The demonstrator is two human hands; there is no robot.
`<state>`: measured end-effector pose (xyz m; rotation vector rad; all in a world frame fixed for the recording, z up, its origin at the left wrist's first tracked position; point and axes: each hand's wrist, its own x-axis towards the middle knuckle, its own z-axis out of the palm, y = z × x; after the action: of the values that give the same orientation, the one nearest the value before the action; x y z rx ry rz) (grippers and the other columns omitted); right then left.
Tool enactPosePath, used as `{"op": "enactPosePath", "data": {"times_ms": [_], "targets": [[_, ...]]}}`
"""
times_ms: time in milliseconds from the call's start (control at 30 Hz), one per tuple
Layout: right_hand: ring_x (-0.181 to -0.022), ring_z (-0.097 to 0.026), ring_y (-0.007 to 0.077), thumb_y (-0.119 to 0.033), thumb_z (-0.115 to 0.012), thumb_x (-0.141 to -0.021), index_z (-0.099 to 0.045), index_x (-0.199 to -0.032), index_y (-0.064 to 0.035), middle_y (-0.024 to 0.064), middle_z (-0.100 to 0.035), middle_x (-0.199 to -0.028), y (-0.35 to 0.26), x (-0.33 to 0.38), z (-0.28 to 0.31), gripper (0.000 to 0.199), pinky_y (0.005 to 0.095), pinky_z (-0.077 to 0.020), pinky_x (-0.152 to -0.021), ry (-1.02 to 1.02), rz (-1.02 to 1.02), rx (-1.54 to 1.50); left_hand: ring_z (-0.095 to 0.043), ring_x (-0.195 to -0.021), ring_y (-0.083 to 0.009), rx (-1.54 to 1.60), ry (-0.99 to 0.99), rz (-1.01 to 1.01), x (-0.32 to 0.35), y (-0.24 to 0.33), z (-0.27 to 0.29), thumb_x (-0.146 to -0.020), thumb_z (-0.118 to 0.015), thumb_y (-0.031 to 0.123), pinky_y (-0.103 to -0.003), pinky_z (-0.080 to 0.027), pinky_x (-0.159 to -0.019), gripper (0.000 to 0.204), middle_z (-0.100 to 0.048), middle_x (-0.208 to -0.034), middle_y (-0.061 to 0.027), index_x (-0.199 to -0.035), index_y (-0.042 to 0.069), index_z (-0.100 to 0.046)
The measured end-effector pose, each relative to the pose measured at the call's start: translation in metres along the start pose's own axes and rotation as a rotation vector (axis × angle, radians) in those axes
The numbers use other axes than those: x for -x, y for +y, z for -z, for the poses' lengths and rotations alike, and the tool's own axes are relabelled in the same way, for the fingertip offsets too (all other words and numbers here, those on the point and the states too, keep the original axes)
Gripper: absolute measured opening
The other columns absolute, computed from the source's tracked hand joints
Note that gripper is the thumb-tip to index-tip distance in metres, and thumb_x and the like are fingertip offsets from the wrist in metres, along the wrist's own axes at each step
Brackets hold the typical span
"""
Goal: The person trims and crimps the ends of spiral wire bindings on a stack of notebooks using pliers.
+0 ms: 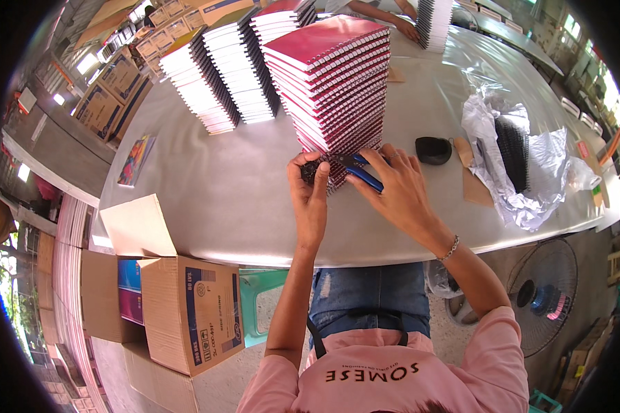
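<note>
Right by the front of a tall stack of red-covered, wire-bound notebooks (337, 76), both my hands are close together. My right hand (403, 193) is wrapped round blue-handled pliers (366, 178), their dark jaws pointing left toward my other hand. In the closed fingers of my left hand (310, 206) is a dark toothed piece (310, 172) that looks like black binding wire. Its far end is hidden by the fingers and the shadow. The pliers' tips meet or nearly meet it; which, I cannot tell.
White notebook stacks (238, 69) stand at the back left. To the right lie a black cup-like object (433, 150) and crumpled silver wrapping (534, 186) with black binding wires (513, 151). A cardboard box (193, 313) and a fan (544, 296) flank me. Another person's hand (408, 29) touches a far stack.
</note>
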<state>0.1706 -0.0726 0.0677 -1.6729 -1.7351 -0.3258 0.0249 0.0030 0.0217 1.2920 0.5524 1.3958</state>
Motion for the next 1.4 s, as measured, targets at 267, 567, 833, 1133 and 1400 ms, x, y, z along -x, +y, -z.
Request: {"op": "enactPosePath", "data": {"times_ms": [267,567,833,1133,1400], "targets": [[-0.084,-0.065,0.0329,-0.032,-0.071,-0.086,-0.059,-0.105,-0.0101,0.0124,-0.065,-0.100,-0.001,-0.004,-0.004,0.031,0.0456,-0.0497,-0.076,-0.072,-0.047,-0.047,-0.050,-0.102,-0.0084,-0.059,0.012,-0.044,-0.001,-0.002,-0.001,-0.102,-0.055,0.017,-0.025,-0.039,-0.095,0.019,-0.054,-0.111,-0.0021,-0.116,0.005,-0.051],[-0.083,-0.063,0.0345,-0.033,-0.071,-0.086,-0.059,-0.110,-0.0095,0.0143,-0.065,-0.100,-0.001,0.006,0.000,0.035,0.0452,-0.0470,-0.074,-0.038,-0.068,-0.059,-0.049,-0.101,-0.0096,0.143,0.142,0.130,0.002,0.000,-0.001,-0.102,-0.055,0.019,-0.027,-0.039,-0.095,0.022,-0.053,-0.109,-0.0011,-0.120,0.008,-0.049],[-0.094,-0.058,0.0314,-0.033,-0.074,-0.083,-0.059,-0.117,-0.0104,0.0134,-0.059,-0.107,-0.001,0.007,-0.006,0.043,0.0444,-0.0426,-0.080,-0.002,-0.001,0.000,-0.046,-0.104,-0.0091,0.032,0.016,0.077,0.005,-0.005,0.002,-0.101,-0.056,0.019,-0.026,-0.037,-0.095,0.024,-0.049,-0.112,-0.0015,-0.120,0.007,-0.050],[-0.078,-0.067,0.0328,-0.030,-0.072,-0.085,-0.059,-0.103,-0.0107,0.0109,-0.067,-0.092,0.002,0.005,-0.011,0.029,0.0449,-0.0519,-0.070,-0.171,-0.121,-0.099,-0.046,-0.102,-0.0092,-0.122,0.039,0.024,0.006,-0.017,0.003,-0.104,-0.052,0.024,-0.026,-0.037,-0.094,0.023,-0.050,-0.111,-0.0018,-0.117,0.005,-0.050],[-0.084,-0.064,0.0324,-0.032,-0.073,-0.085,-0.060,-0.110,-0.0086,0.0124,-0.066,-0.097,0.006,0.015,-0.010,0.037,0.0450,-0.0488,-0.074,-0.002,-0.038,-0.042,-0.049,-0.110,-0.0115,0.081,0.145,0.090,0.006,-0.019,-0.001,-0.105,-0.049,0.025,-0.030,-0.038,-0.098,0.026,-0.053,-0.115,-0.0042,-0.124,0.007,-0.045]]}}
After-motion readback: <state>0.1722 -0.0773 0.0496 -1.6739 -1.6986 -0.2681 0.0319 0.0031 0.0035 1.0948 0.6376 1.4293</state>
